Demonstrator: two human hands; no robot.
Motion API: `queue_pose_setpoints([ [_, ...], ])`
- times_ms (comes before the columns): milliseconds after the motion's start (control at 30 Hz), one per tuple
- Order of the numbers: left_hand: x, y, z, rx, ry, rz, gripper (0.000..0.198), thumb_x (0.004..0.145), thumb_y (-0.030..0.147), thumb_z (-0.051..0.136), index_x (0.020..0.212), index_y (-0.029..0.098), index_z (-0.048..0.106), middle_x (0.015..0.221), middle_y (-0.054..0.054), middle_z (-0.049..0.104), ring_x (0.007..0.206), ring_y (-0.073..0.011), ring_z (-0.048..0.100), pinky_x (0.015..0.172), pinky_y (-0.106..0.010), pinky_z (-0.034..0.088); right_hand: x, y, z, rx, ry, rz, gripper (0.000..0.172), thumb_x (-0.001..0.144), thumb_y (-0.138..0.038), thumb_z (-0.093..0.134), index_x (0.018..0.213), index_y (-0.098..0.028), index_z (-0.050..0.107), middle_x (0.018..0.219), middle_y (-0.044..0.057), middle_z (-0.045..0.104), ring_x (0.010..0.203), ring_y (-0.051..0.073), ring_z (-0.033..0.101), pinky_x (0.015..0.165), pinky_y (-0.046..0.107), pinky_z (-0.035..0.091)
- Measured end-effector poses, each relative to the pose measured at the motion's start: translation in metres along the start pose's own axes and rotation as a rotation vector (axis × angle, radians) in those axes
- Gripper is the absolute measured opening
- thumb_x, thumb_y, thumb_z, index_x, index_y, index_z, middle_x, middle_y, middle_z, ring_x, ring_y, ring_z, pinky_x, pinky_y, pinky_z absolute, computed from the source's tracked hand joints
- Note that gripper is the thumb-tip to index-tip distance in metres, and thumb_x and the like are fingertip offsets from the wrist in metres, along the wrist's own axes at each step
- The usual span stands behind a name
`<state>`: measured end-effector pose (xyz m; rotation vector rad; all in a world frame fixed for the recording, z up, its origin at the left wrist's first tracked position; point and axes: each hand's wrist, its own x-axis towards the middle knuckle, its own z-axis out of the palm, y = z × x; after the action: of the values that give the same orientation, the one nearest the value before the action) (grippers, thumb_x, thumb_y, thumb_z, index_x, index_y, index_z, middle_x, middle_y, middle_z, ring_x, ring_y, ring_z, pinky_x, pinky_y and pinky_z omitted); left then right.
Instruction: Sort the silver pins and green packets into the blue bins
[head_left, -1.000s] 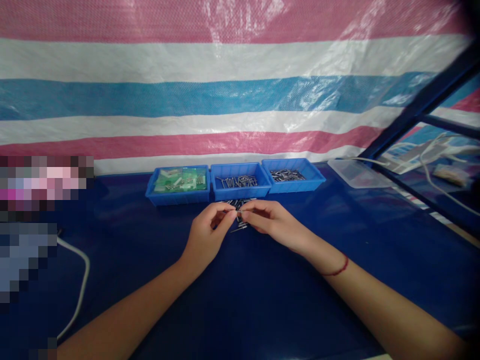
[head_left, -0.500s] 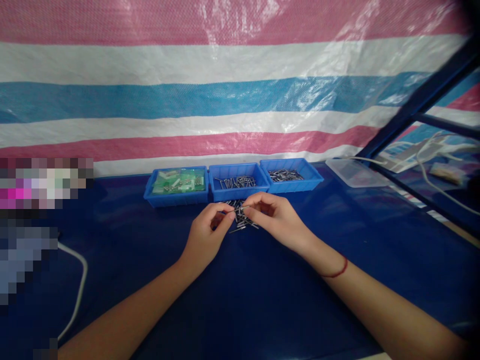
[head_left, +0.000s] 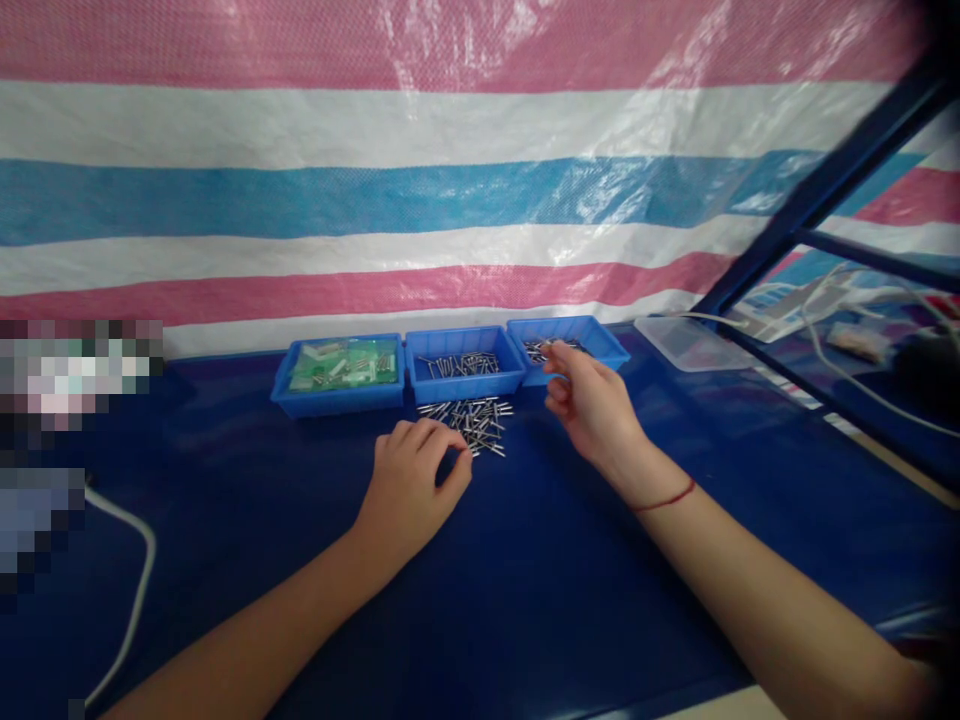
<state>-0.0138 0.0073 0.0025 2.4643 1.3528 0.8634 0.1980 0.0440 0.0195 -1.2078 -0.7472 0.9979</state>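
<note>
My left hand [head_left: 416, 475] rests low over the table at the near left edge of a pile of blind rivets [head_left: 480, 420]. Its thumb and forefinger tips meet, and what they may pinch is too small to make out. My right hand [head_left: 596, 405] is raised at the front of the right blue bin [head_left: 536, 370], fingers curled in with the tips over the rim. Anything between those fingertips is hidden. Metal pins or rivets lie in that bin, partly covered by my fingers. Similar pieces lie in the middle blue bin [head_left: 465, 385].
The left blue bin [head_left: 337, 402] holds a green bag with small metal and pale pieces. A clear plastic lid [head_left: 690, 345] lies right of the bins. A white cable [head_left: 146, 560] runs at left. A blue metal frame [head_left: 780, 235] rises at right, before a striped sheet [head_left: 375, 200].
My hands have parted. The right one has moved right and up from the rivet pile to the right bin; the left has dropped slightly. More of the pile shows.
</note>
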Motion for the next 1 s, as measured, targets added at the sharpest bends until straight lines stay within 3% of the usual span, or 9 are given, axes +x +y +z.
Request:
queue_pose_setpoints([
  [167,-0.004,-0.001,0.003,0.184,-0.052,0.012,0.012,0.084,0.029,0.058,0.091,0.020,0.061,0.097,-0.005,0.063,0.091,-0.0236,0.055,0.075,-0.037,0.037,0.014,-0.005,-0.010,0.092,0.064,0.142,0.022,0.072,-0.037,0.061,0.086,-0.019,0.059,0.066,-0.005,0.050,0.041,0.005,0.029,0.035,0.021,0.021],
  [333,-0.005,-0.004,0.004,0.242,-0.109,0.042,0.012,0.089,0.022,0.050,0.088,0.019,0.061,0.098,-0.005,0.062,0.088,-0.0216,0.055,0.072,-0.036,0.036,-0.005,-0.002,0.002,0.073,-0.147,0.203,0.016,0.070,-0.029,0.064,0.081,-0.017,0.061,0.066,-0.005,0.047,0.044,0.004,0.032,0.038,0.020,0.018],
  [433,-0.004,-0.003,0.005,0.262,-0.142,0.038,0.015,0.093,0.021,0.045,0.089,0.018,0.059,0.098,-0.006,0.062,0.086,-0.0213,0.054,0.071,-0.036,0.035,-0.019,-0.002,0.010,-0.124,-0.321,0.116,0.016,0.075,-0.032,0.061,0.081,-0.016,0.063,0.067,-0.004,0.049,0.047,0.005,0.034,0.041,0.021,0.020],
  [533,-0.003,-0.004,0.005,0.243,-0.135,0.004,0.015,0.094,0.021,0.043,0.089,0.018,0.057,0.096,-0.005,0.062,0.086,-0.0212,0.054,0.071,-0.035,0.036,-0.030,-0.004,0.015,-0.458,-0.491,-0.117,0.018,0.082,-0.032,0.057,0.076,-0.017,0.064,0.064,-0.002,0.053,0.052,0.009,0.042,0.048,0.024,0.030],
  [633,-0.002,-0.004,0.003,0.138,-0.086,-0.022,0.016,0.096,0.023,0.041,0.088,0.018,0.054,0.091,-0.003,0.062,0.084,-0.0200,0.054,0.072,-0.034,0.036,-0.037,-0.004,0.016,-0.745,-0.692,-0.389,0.019,0.086,-0.029,0.054,0.077,-0.018,0.066,0.071,0.001,0.061,0.062,0.012,0.050,0.059,0.026,0.037],
  [733,-0.001,-0.005,0.002,-0.041,-0.032,-0.012,0.016,0.096,0.024,0.041,0.087,0.018,0.053,0.089,-0.002,0.060,0.085,-0.0188,0.055,0.076,-0.034,0.038,-0.040,0.000,0.016,-0.842,-0.792,-0.498,0.017,0.087,-0.024,0.053,0.081,-0.018,0.067,0.076,0.002,0.064,0.065,0.012,0.054,0.063,0.026,0.039],
  [867,0.000,-0.007,0.003,-0.341,0.022,-0.050,0.007,0.092,0.023,0.049,0.092,0.019,0.053,0.088,-0.002,0.060,0.079,-0.0149,0.057,0.072,-0.029,0.043,-0.039,0.006,0.016,-0.786,-0.837,-0.432,0.014,0.087,-0.022,0.054,0.087,-0.017,0.066,0.079,0.002,0.065,0.066,0.012,0.055,0.062,0.025,0.041],
  [1000,0.002,-0.011,0.005,-0.505,0.005,-0.173,0.014,0.087,0.030,0.058,0.096,0.019,0.055,0.081,0.001,0.060,0.070,-0.0128,0.057,0.066,-0.026,0.045,-0.039,0.005,0.017,-0.690,-0.819,-0.351,0.015,0.089,-0.026,0.053,0.089,-0.016,0.065,0.082,0.002,0.065,0.069,0.012,0.055,0.064,0.025,0.042],
])
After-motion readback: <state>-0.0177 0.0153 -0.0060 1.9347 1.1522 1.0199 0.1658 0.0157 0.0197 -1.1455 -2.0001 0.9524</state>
